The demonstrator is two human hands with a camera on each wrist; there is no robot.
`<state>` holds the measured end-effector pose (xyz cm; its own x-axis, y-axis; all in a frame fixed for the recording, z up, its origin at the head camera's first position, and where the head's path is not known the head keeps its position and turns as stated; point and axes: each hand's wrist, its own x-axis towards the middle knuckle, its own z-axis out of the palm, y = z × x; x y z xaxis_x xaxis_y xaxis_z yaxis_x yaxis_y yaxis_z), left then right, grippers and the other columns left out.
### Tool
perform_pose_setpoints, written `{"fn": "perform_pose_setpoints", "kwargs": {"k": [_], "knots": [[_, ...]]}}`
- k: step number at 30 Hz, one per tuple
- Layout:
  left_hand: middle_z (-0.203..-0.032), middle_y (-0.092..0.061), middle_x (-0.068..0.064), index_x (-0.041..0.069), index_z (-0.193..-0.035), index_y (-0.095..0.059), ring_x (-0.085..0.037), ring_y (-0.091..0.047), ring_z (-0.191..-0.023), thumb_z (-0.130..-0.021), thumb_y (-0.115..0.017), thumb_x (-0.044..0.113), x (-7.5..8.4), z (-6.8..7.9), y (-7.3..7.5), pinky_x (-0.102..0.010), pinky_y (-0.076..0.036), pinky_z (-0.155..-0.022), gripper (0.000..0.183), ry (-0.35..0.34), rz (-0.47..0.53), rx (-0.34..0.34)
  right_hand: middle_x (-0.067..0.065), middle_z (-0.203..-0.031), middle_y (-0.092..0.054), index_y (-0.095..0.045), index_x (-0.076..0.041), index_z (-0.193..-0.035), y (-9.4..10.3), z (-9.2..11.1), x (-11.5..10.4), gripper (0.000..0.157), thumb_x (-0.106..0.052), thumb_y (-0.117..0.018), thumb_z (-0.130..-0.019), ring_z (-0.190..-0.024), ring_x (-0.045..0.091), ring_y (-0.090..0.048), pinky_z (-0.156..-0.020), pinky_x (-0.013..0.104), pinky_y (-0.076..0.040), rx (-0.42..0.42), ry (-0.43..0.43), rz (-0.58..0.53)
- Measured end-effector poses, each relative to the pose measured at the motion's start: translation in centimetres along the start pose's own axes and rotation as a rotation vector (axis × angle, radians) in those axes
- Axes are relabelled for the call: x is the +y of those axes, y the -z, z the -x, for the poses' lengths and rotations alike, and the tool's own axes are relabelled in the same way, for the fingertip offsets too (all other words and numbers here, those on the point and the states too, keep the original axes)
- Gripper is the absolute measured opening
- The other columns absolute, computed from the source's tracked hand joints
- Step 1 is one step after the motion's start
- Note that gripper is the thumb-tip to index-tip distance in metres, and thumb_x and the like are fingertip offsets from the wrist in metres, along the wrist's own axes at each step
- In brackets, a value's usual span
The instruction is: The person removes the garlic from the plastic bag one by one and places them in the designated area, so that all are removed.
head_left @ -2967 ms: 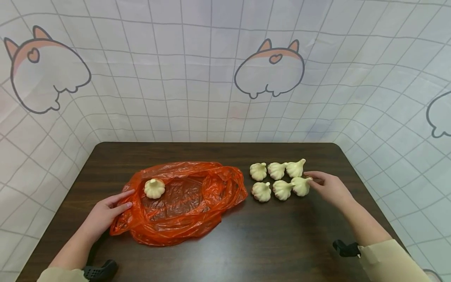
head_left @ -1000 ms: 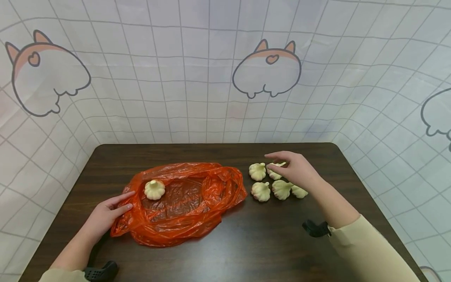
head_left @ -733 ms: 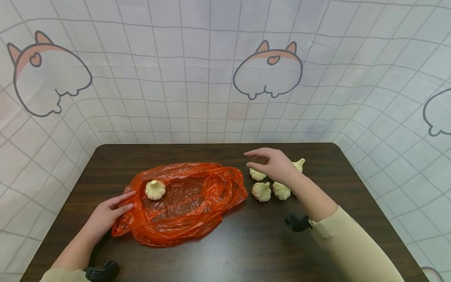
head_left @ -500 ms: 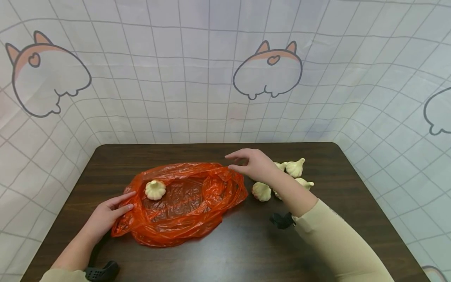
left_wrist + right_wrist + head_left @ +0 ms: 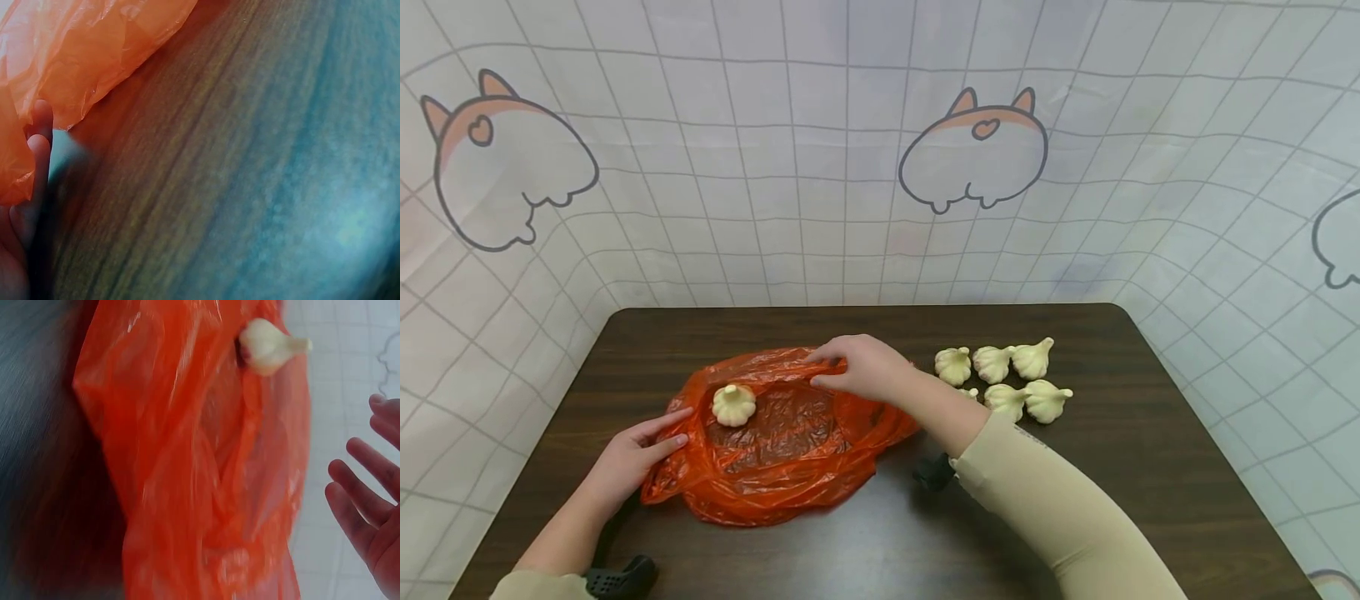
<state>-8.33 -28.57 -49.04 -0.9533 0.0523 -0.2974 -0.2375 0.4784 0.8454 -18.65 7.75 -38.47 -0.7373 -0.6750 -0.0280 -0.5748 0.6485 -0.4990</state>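
A thin orange-red plastic bag [image 5: 775,497] lies spread on the table with its mouth facing up. Inside it, towards the left, rests one garlic bulb [image 5: 733,406], stem up. My left hand [image 5: 625,462] holds the bag's left edge; in the left wrist view part of the bag [image 5: 106,56] covers some of its fingers. Above the far right part of the bag is my right hand [image 5: 868,367], fingers spread and nothing in them. The right wrist view shows these fingers [image 5: 356,494] apart from the bag and bulb. Several garlic bulbs [image 5: 1032,359] sit in two rows to the right.
The dark wooden table [image 5: 865,567] runs back to a white grid-patterned cloth [image 5: 820,167] with cartoon corgis. Black wrist straps [image 5: 622,577] are worn on both arms. The right forearm partly hides a front-row bulb [image 5: 968,392].
My right hand has left the rightmost bulbs and moved left over the rows to above the bag. The bulbs have kept their places. My left hand has stayed at the bag's edge.
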Motion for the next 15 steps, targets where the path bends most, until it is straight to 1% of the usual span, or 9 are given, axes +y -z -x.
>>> {"fn": "perform_pose_setpoints", "kwargs": {"k": [3,5,9,12,15], "knots": [[-0.155,-0.033,-0.025,0.014,-0.151,-0.045,-0.044,-0.036,-0.138,-0.094,-0.062,0.051,-0.1,0.0,0.0,-0.038,-0.053,-0.093,0.07,-0.001,0.005,0.003,-0.006,-0.129,-0.064,-0.068,-0.027,-0.13,-1.0,-1.2,-1.0,0.036,-0.039,-0.066,-0.096,-0.114,0.013,-0.061,-0.096,0.031,-0.049,-0.03,0.021,0.03],[-0.155,-0.033,-0.025,0.014,-0.15,-0.045,-0.044,-0.035,-0.138,-0.094,-0.063,0.051,-0.1,0.1,0.0,-0.037,-0.053,-0.093,0.07,0.007,0.007,0.003,-0.007,-0.128,-0.064,-0.067,-0.027,-0.13,-1.5,-1.9,-1.6,0.036,-0.039,-0.065,-0.096,-0.112,0.012,-0.062,-0.093,0.029,-0.049,-0.051,0.031,0.041],[-0.155,-0.032,-0.026,0.013,-0.15,-0.045,-0.045,-0.034,-0.138,-0.093,-0.063,0.052,-0.1,0.1,-0.1,-0.042,-0.052,-0.095,0.071,0.019,0.0,-0.005,-0.008,-0.127,-0.064,-0.067,-0.028,-0.131,-2.4,-3.3,-2.8,0.035,-0.039,-0.064,-0.097,-0.109,0.011,-0.062,-0.089,0.027,-0.05,-0.078,0.046,0.049],[-0.155,-0.033,-0.026,0.014,-0.15,-0.045,-0.045,-0.035,-0.138,-0.093,-0.063,0.052,0.1,0.1,-0.1,-0.045,-0.051,-0.096,0.071,0.02,-0.005,-0.005,-0.01,-0.126,-0.064,-0.067,-0.03,-0.13,-3.0,-4.3,-3.6,0.034,-0.039,-0.064,-0.097,-0.111,0.01,-0.061,-0.09,0.026,-0.049,-0.078,0.07,0.071],[-0.155,-0.034,-0.025,0.016,-0.15,-0.045,-0.045,-0.036,-0.138,-0.093,-0.063,0.053,0.2,0.1,0.0,-0.046,-0.05,-0.097,0.071,0.022,-0.004,-0.002,-0.012,-0.126,-0.065,-0.068,-0.031,-0.129,-3.5,-5.3,-4.3,0.033,-0.04,-0.063,-0.097,-0.116,0.008,-0.059,-0.095,0.027,-0.047,-0.081,0.096,0.121]]}}
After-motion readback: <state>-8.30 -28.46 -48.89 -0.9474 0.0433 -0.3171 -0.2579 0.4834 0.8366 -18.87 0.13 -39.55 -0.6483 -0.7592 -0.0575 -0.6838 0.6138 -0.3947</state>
